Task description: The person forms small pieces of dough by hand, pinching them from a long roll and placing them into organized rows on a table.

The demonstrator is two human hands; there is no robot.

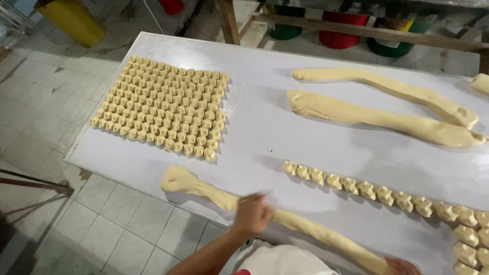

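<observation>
Dough rope (285, 219) lies along the tabletop's (265, 127) near edge; your left hand (252, 214) presses it, fingers seemingly curled, right hand (402, 266) steadying its far end, grip unclear.

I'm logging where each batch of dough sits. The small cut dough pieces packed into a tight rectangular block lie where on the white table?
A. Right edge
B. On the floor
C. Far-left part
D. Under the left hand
C: the block of cut pieces sits on the far-left part of the white table, away from the left hand on the dough rope.
</observation>
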